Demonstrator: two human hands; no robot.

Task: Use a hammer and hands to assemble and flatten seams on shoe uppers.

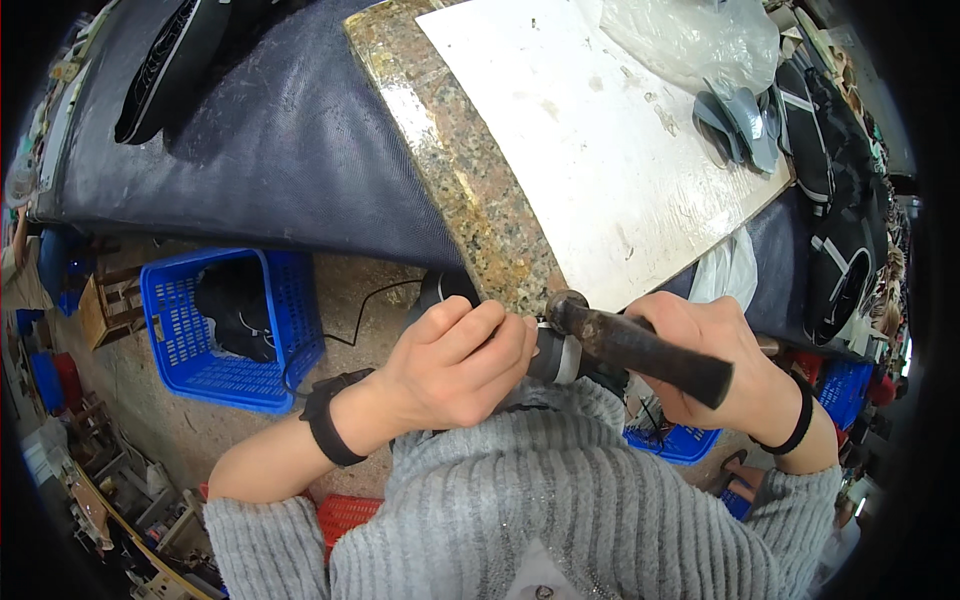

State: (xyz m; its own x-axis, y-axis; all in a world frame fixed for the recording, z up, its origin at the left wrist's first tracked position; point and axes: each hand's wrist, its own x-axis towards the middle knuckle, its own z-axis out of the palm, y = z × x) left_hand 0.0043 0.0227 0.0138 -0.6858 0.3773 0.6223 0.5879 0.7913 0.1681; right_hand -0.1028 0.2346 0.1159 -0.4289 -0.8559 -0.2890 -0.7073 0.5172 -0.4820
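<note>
My right hand [705,345] is closed round a hammer [655,350]. Its dark, worn head points across toward the near corner of a speckled stone slab [490,215]. Just left of the hammer, my left hand [455,365] is closed, fingertips curled together at the slab's near edge. What those fingers pinch is hidden. A black piece with a grey band [568,358], perhaps part of a shoe, shows between my hands below the hammer head. A white sheet [590,150] covers much of the slab.
Grey-blue cut pieces [740,125] and a clear plastic bag [700,40] lie on the sheet. Black shoe uppers [840,270] are piled at the right; another black shoe [165,75] rests far left. A blue basket [215,375] with dark material stands on the floor at left.
</note>
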